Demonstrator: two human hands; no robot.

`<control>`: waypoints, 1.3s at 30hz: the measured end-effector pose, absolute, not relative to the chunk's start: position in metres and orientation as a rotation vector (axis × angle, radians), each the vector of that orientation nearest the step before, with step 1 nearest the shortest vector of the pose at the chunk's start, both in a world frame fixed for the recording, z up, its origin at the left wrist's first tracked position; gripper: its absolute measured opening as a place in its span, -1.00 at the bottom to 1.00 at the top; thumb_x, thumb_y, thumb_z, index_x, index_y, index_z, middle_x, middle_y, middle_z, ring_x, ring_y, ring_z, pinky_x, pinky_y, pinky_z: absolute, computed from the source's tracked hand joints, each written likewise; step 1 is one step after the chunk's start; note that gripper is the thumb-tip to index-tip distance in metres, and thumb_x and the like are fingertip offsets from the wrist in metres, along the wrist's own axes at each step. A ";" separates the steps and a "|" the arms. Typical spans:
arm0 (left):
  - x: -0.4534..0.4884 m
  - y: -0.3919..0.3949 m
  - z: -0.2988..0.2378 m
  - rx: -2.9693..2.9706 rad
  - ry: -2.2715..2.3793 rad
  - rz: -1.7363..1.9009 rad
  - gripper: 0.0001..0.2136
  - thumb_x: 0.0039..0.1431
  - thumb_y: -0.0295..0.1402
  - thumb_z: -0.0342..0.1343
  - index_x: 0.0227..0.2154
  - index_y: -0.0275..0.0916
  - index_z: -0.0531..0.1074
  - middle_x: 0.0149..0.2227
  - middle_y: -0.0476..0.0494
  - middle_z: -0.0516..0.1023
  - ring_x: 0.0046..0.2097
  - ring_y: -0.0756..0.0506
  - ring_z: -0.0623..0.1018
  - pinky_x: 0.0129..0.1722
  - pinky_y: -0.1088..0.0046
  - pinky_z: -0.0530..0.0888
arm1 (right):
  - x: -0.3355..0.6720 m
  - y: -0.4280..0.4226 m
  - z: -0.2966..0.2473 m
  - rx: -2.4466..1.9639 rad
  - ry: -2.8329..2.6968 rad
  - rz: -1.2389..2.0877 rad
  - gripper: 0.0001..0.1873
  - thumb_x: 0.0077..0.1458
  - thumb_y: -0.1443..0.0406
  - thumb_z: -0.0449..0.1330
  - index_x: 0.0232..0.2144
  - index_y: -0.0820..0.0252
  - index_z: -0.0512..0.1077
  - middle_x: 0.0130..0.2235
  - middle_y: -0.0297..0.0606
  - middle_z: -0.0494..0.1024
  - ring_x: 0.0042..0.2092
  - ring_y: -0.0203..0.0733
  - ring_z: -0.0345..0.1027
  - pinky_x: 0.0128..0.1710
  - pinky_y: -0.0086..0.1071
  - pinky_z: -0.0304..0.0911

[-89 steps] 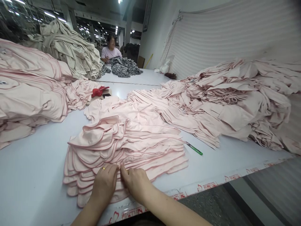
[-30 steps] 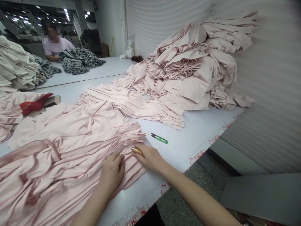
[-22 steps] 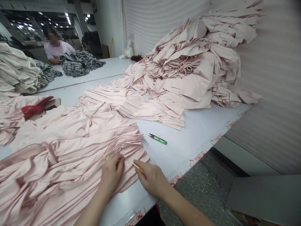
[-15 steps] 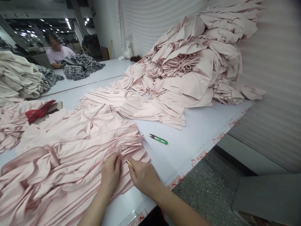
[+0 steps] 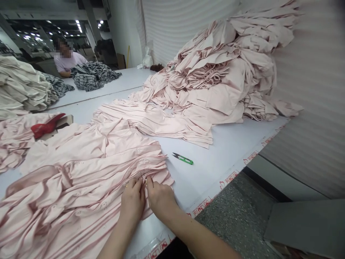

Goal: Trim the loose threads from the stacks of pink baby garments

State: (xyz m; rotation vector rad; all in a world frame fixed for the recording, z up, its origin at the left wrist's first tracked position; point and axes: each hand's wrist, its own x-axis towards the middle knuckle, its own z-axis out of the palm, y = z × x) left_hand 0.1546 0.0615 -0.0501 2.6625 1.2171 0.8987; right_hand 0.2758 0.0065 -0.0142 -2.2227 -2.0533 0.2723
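Note:
A layered stack of pink button-front garments spreads over the near left of the table. My left hand is closed on the garment's edge beside a button, fingers pinching the cloth. Almost touching it, my right hand is wrapped round a small wooden-handled tool; just a bit of its metal end shows, and my fingers hide the rest. That end is at the cloth by my left fingertips. Green-handled thread snips lie on the table beyond my right hand.
A tall heap of pink garments rises at the back right of the white table. Far left are cream garments, a red object and checked cloth. A person sits across the table.
Both hands have shifted slightly along the garment edge, and my left fingers now meet my right fingertips. The tool shows less than before. The view has moved a little.

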 end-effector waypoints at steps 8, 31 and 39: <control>0.157 0.086 -0.043 2.500 1.353 0.711 -0.81 0.21 -0.42 -0.01 -0.42 -0.21 0.50 -0.40 -0.12 0.56 -0.33 -0.12 0.55 -0.32 0.33 0.46 | 0.300 -0.006 0.001 -2.053 -2.165 0.361 -0.54 0.21 0.42 0.03 0.16 0.27 0.28 -0.27 -0.09 0.60 -0.27 -0.04 0.52 -0.34 -0.35 0.30; 0.087 0.053 -0.050 2.594 1.310 0.959 -0.82 0.27 -0.39 -0.07 -0.38 -0.18 0.43 -0.45 -0.04 0.53 -0.39 -0.10 0.51 -0.38 0.38 0.38 | 0.218 -0.002 -0.012 -2.100 -2.267 0.289 -0.49 0.14 0.48 0.06 0.16 0.44 0.28 -0.29 0.04 0.59 -0.31 -0.03 0.52 -0.40 -0.35 0.29; 0.080 0.061 -0.049 2.504 1.405 1.012 -0.88 0.23 -0.41 -0.03 -0.29 -0.23 0.41 -0.38 -0.09 0.57 -0.34 -0.10 0.54 -0.33 0.38 0.43 | 0.234 -0.016 -0.003 -1.939 -2.045 0.379 -0.64 0.31 0.31 -0.02 0.11 0.18 0.34 -0.25 -0.19 0.61 -0.24 -0.13 0.51 -0.33 -0.40 0.21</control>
